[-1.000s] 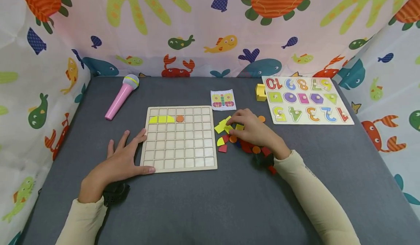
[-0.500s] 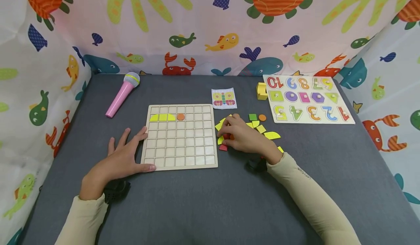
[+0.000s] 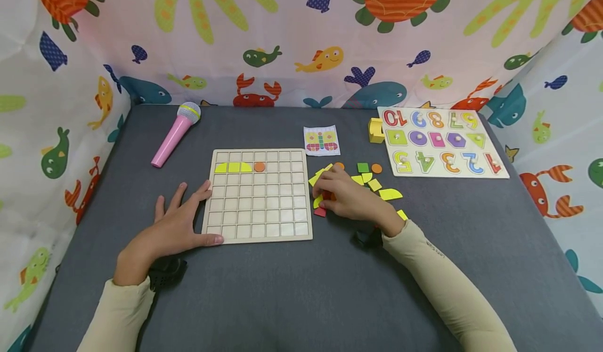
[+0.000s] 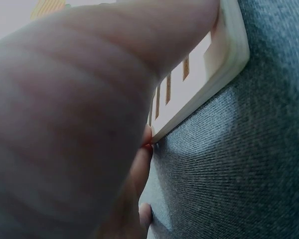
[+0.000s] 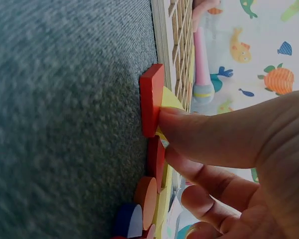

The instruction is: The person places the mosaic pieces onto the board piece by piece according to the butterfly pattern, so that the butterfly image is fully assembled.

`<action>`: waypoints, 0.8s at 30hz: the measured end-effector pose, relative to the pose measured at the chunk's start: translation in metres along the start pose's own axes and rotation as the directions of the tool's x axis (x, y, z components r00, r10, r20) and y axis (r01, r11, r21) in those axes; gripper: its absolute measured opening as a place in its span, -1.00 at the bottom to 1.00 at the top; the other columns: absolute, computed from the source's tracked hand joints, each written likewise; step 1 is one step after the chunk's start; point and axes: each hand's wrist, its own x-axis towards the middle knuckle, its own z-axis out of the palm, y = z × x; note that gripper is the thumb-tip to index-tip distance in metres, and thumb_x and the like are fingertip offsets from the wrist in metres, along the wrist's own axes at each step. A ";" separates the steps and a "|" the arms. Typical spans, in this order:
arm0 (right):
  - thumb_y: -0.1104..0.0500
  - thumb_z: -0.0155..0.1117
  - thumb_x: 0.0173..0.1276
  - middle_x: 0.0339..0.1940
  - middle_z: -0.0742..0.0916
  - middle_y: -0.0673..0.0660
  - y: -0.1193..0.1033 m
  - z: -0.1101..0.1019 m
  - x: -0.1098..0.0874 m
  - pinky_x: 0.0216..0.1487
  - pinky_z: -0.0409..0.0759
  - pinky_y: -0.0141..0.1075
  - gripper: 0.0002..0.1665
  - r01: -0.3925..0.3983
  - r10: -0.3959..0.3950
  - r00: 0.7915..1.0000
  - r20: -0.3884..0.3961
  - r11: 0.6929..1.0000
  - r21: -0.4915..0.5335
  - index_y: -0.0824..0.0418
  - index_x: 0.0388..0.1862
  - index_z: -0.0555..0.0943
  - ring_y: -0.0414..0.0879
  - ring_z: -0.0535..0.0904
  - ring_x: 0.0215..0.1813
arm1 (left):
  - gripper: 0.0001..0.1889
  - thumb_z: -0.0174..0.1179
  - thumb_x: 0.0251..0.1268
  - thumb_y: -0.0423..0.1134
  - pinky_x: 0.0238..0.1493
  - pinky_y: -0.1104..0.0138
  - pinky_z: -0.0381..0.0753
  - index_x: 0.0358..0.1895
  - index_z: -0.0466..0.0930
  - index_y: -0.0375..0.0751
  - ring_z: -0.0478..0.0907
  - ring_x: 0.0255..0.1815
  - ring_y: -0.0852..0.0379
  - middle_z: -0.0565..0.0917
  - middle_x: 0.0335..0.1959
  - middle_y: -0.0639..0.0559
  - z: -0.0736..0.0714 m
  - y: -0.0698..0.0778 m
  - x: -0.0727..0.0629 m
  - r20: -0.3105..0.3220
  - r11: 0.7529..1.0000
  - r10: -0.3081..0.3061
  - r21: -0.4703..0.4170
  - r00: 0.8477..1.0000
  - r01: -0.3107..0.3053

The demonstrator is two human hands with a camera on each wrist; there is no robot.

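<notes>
My left hand (image 3: 171, 231) lies spread at the left side of a wooden grid board (image 3: 256, 241), thumb on its lower left corner and fingertips at its left edge. Yellow tiles (image 3: 233, 167) and an orange disc (image 3: 259, 167) sit in the board's upper rows. My right hand (image 3: 350, 195) is bent over the loose pieces at the board's right. Its thumb (image 5: 189, 129) touches a yellow rounded tile (image 5: 172, 98), index fingertip close below; I cannot tell whether they pinch it. A red tile (image 5: 152, 99) lies in front, an orange disc (image 5: 148, 199) and blue piece (image 5: 129, 219) nearby.
Yellow tiles (image 3: 390, 194), a green square (image 3: 363, 168) and orange discs lie scattered around my right hand. Behind the board is a butterfly picture card (image 3: 322, 150). A number puzzle (image 3: 445, 171) and yellow block (image 3: 376, 131) stand back right, a pink toy microphone (image 3: 171, 140) back left.
My right hand has shifted left and toward me over the pile, uncovering yellow and green pieces behind it. It barely moves in the last half second. My left hand stays at the board.
</notes>
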 end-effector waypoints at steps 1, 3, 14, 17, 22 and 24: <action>0.35 0.58 0.32 -0.05 0.71 0.03 0.000 0.000 0.000 0.13 0.43 -0.05 -0.78 0.004 -0.004 1.000 0.000 1.000 0.006 0.18 -0.12 0.74 0.01 0.42 0.10 | 0.33 0.54 0.06 0.41 0.40 -0.54 -0.59 0.75 0.00 -0.18 -0.43 0.70 -0.52 -0.13 0.78 -0.26 0.000 0.000 0.000 0.002 1.000 -0.001 -0.001 1.000 0.001; 0.37 0.58 0.32 -0.07 0.74 0.03 0.000 0.000 0.001 0.14 0.41 -0.05 -0.78 0.012 -0.012 1.000 -0.002 1.000 0.019 0.19 -0.12 0.74 0.00 0.44 0.09 | 0.35 0.53 0.05 0.43 0.40 -0.54 -0.60 0.75 -0.02 -0.17 -0.44 0.70 -0.51 -0.13 0.78 -0.27 -0.001 0.000 0.000 0.007 1.000 -0.006 -0.001 1.000 0.006; 0.43 0.44 0.43 -0.21 0.72 0.01 -0.003 -0.004 0.014 -0.16 0.61 -0.19 -0.82 -0.018 0.031 0.997 -0.064 0.980 0.198 0.27 -0.04 0.75 -0.10 0.58 -0.22 | 0.34 0.56 0.06 0.38 0.39 -0.55 -0.58 0.75 -0.01 -0.20 -0.41 0.69 -0.54 -0.11 0.76 -0.31 -0.003 0.000 -0.002 -0.008 1.000 -0.002 0.012 1.000 0.002; 0.43 0.42 0.44 -0.18 0.75 0.05 -0.006 -0.005 0.026 -0.06 0.65 -0.17 -0.83 -0.029 0.051 0.993 -0.103 0.977 0.210 0.26 -0.06 0.76 -0.09 0.62 -0.18 | 0.33 0.56 0.06 0.38 0.39 -0.55 -0.58 0.74 0.00 -0.20 -0.41 0.69 -0.53 -0.11 0.77 -0.29 -0.003 0.000 -0.003 -0.010 1.000 -0.001 0.009 1.000 0.001; 0.40 0.38 0.49 -0.15 0.77 0.09 -0.009 -0.006 0.050 -0.01 0.65 -0.17 -0.87 -0.062 0.090 0.989 -0.119 0.973 0.221 0.26 -0.06 0.76 -0.06 0.64 -0.14 | 0.32 0.54 0.06 0.41 0.39 -0.55 -0.57 0.74 0.02 -0.20 -0.42 0.70 -0.51 -0.11 0.79 -0.21 -0.002 0.001 -0.003 -0.006 1.000 0.000 -0.001 1.000 0.000; 0.40 0.36 0.50 -0.15 0.77 0.10 -0.010 -0.007 0.061 -0.03 0.63 -0.17 -0.86 -0.060 0.090 0.989 -0.122 0.972 0.227 0.27 -0.05 0.76 -0.04 0.64 -0.14 | 0.32 0.54 0.06 0.42 0.40 -0.54 -0.57 0.74 0.02 -0.19 -0.42 0.71 -0.50 -0.12 0.79 -0.18 -0.001 0.001 -0.002 -0.004 1.000 -0.001 -0.001 1.000 0.001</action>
